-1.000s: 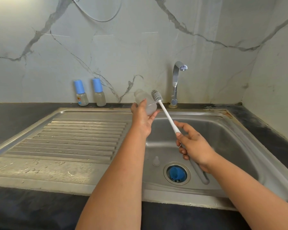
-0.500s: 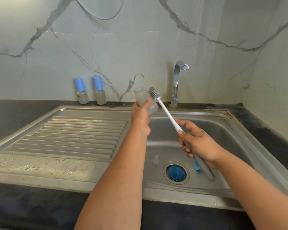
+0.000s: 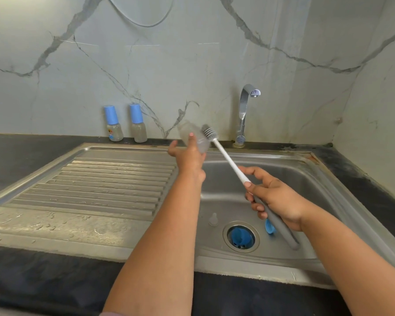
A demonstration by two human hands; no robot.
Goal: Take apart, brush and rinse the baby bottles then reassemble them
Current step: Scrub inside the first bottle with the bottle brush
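My left hand (image 3: 188, 153) grips a clear, capless baby bottle (image 3: 193, 135), tilted over the back left corner of the sink basin. My right hand (image 3: 274, 198) holds a bottle brush (image 3: 228, 160) by its grey handle. The white shaft slants up to the left, and the bristle head lies against the bottle's right side. In the basin (image 3: 306, 179) lie a clear teat (image 3: 213, 219), a blue cap (image 3: 239, 236) in the drain, and a blue ring (image 3: 269, 226) half hidden behind the brush handle. Two capped bottles, the left one (image 3: 113, 124) and the right one (image 3: 138, 123), stand against the wall.
A chrome tap (image 3: 245, 110) rises behind the basin, with no water running. The ribbed steel drainboard (image 3: 100, 185) lies to the left, wet near its front. Dark countertop (image 3: 27, 281) surrounds the sink. The marble wall stands close at the back and on the right.
Both hands and the bottle have shifted slightly left and up. The brush head stays against the bottle, and the blue ring beside the drain has come into view.
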